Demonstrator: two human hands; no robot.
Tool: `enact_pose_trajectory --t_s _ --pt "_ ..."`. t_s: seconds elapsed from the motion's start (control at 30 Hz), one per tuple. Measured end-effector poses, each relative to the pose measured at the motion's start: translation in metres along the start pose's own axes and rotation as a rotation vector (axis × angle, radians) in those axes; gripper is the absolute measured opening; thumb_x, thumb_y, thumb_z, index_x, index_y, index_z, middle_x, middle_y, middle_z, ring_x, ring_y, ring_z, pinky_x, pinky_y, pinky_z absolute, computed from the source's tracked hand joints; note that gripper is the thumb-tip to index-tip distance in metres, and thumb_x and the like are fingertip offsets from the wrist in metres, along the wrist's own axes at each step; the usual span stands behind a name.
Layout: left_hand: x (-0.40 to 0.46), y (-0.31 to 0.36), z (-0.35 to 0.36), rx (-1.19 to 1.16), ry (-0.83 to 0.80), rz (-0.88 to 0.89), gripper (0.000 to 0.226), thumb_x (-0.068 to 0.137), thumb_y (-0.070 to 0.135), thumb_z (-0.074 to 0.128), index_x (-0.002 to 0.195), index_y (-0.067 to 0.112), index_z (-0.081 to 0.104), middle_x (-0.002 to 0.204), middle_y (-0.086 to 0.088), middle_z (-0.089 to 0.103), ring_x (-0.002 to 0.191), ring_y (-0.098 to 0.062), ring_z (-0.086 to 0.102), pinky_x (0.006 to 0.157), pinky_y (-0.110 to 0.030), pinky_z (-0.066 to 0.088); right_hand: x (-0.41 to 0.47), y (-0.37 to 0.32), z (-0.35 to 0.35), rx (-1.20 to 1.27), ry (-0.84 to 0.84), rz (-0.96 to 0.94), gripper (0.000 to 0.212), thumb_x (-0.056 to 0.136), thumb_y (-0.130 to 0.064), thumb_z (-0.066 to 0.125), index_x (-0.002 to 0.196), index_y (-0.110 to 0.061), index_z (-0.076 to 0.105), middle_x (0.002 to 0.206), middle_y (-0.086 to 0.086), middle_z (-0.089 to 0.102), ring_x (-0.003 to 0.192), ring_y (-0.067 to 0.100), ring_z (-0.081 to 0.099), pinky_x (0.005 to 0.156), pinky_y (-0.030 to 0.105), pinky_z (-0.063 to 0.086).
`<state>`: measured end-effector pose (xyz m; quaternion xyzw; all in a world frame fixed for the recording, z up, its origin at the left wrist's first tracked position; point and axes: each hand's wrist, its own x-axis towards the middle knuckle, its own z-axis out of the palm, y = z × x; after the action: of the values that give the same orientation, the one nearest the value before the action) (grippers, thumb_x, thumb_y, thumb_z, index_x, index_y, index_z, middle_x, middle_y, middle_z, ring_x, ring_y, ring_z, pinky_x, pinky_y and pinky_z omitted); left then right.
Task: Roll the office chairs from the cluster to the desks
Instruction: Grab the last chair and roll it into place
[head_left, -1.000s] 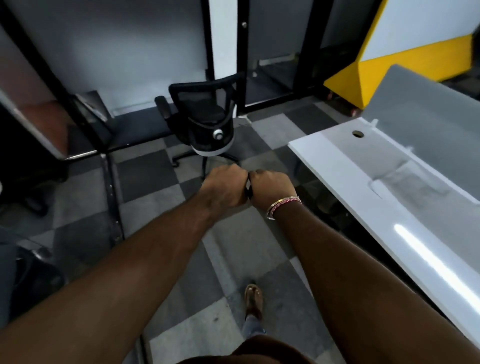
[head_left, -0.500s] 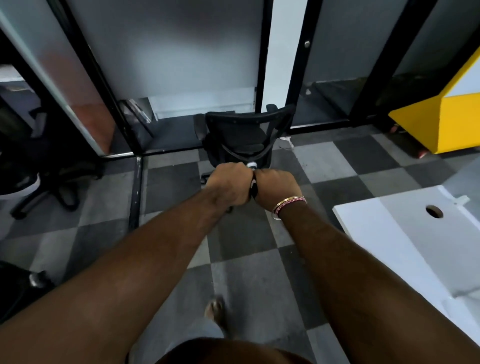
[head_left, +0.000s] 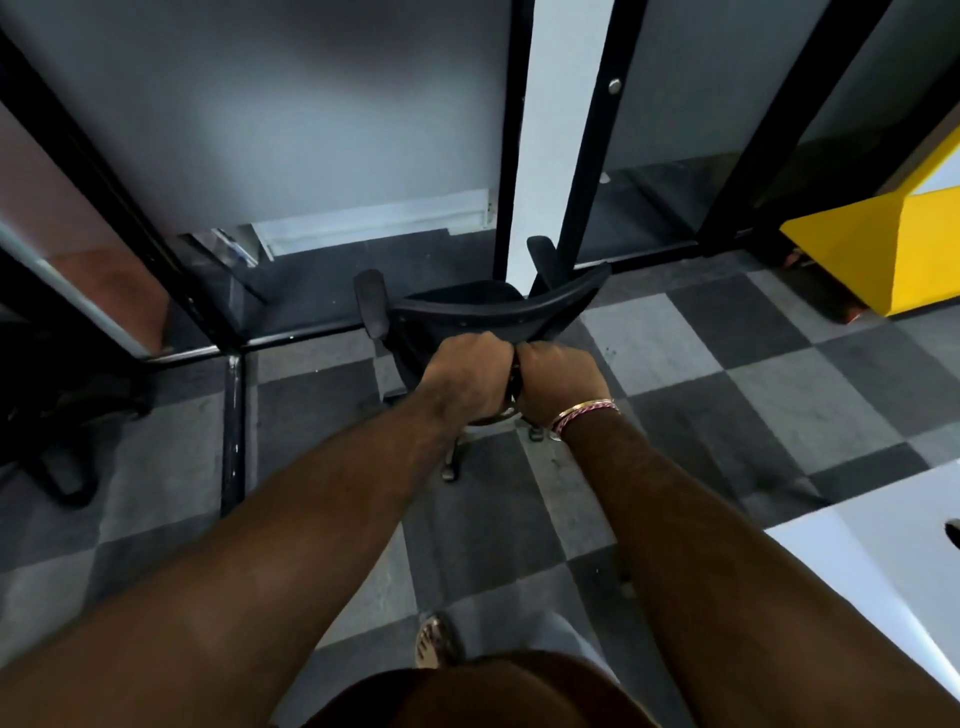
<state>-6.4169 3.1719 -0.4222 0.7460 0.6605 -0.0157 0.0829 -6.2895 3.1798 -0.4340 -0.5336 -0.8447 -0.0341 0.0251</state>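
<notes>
— What is held here?
— Both the left hand (head_left: 470, 371) and the right hand (head_left: 561, 382), fingers curled tight, grip the top of a black office chair (head_left: 498, 312)'s backrest.
— And where does the chair stand?
— On checkered carpet (head_left: 727, 374), before dark-framed partitions (head_left: 291, 130); a white desk (head_left: 883, 561) corner lies right.
</notes>
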Motion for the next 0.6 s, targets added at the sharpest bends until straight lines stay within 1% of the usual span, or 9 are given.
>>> enact_pose_trajectory --t_s 0.03,0.1,0.17,0.23,0.3,0.37,0.47,0.53,0.6 --pt "0.016 0.001 -0.002 0.042 -0.027 -0.027 0.011 0.099 0.022 0.063 0.102 0.013 0.070 0.113 -0.007 0.072 0.108 -0.027 0.069 0.085 -0.034 0.051 0.014 0.004 0.004 -0.001 0.000 -0.001 0.018 0.090 -0.031 0.059 0.104 -0.021 0.063 0.100 0.002 0.070 0.089 0.025 0.068 0.074 0.038 0.056" --pt "0.047 -0.003 -0.002 0.087 -0.061 -0.101 0.014 0.099 0.021 0.065 0.091 0.010 0.063 0.113 -0.004 0.072 0.108 -0.025 0.069 0.081 -0.032 0.049 0.044 0.014 0.014 0.008 0.014 -0.011 0.017 0.090 -0.030 0.059 0.104 -0.020 0.063 0.100 0.002 0.071 0.089 0.025 0.068 0.074 0.038 0.056" --pt "0.084 -0.014 0.002 0.063 -0.011 -0.079 0.011 0.098 0.021 0.065 0.102 0.010 0.068 0.115 -0.005 0.071 0.107 -0.026 0.069 0.083 -0.035 0.051 0.081 0.029 0.027 0.033 0.039 -0.017 0.019 0.088 -0.028 0.062 0.104 -0.017 0.064 0.099 0.004 0.071 0.088 0.027 0.068 0.073 0.038 0.055" --pt "0.111 -0.026 0.010 0.018 0.015 -0.003 0.022 0.096 0.025 0.068 0.115 0.015 0.067 0.116 -0.004 0.068 0.106 -0.026 0.067 0.088 -0.037 0.052 0.109 0.041 0.041 0.078 0.029 -0.039 0.021 0.083 -0.024 0.065 0.101 -0.014 0.064 0.096 0.008 0.069 0.086 0.030 0.066 0.074 0.039 0.054" --pt "0.143 -0.035 0.018 -0.042 0.020 -0.004 0.034 0.092 0.031 0.072 0.122 0.018 0.063 0.121 -0.003 0.065 0.107 -0.024 0.065 0.090 -0.036 0.052 0.144 0.058 0.062 0.093 -0.018 -0.078 0.027 0.077 -0.023 0.069 0.100 -0.012 0.063 0.095 0.009 0.068 0.085 0.030 0.065 0.074 0.039 0.053" --pt "0.171 -0.035 0.032 -0.068 -0.017 -0.019 0.043 0.090 0.035 0.074 0.127 0.017 0.060 0.124 -0.004 0.063 0.110 -0.024 0.063 0.092 -0.036 0.051 0.168 0.072 0.080 0.085 -0.058 -0.118 0.031 0.072 -0.024 0.071 0.100 -0.011 0.062 0.095 0.010 0.067 0.086 0.030 0.064 0.075 0.038 0.050" --pt "0.213 -0.034 0.052 -0.075 -0.086 -0.064 0.047 0.091 0.042 0.072 0.129 0.017 0.061 0.125 -0.003 0.063 0.112 -0.023 0.062 0.092 -0.037 0.052 0.203 0.094 0.106 0.086 -0.140 -0.172 0.036 0.073 -0.026 0.069 0.106 -0.013 0.061 0.102 0.008 0.066 0.092 0.027 0.062 0.085 0.036 0.048" --pt "0.240 -0.037 0.069 -0.042 -0.147 -0.086 0.040 0.097 0.039 0.065 0.130 0.019 0.062 0.127 -0.003 0.063 0.113 -0.023 0.062 0.092 -0.038 0.053 0.223 0.106 0.124 0.086 -0.203 -0.214 0.037 0.076 -0.029 0.066 0.110 -0.014 0.060 0.106 0.006 0.066 0.096 0.025 0.062 0.089 0.035 0.046" --pt "0.261 -0.038 0.083 0.012 -0.254 -0.086 0.031 0.103 0.032 0.057 0.130 0.018 0.063 0.128 -0.005 0.065 0.115 -0.025 0.064 0.091 -0.039 0.054 0.237 0.112 0.139 0.081 -0.270 -0.247 0.034 0.081 -0.034 0.063 0.111 -0.017 0.060 0.108 0.004 0.066 0.097 0.024 0.063 0.084 0.035 0.048"
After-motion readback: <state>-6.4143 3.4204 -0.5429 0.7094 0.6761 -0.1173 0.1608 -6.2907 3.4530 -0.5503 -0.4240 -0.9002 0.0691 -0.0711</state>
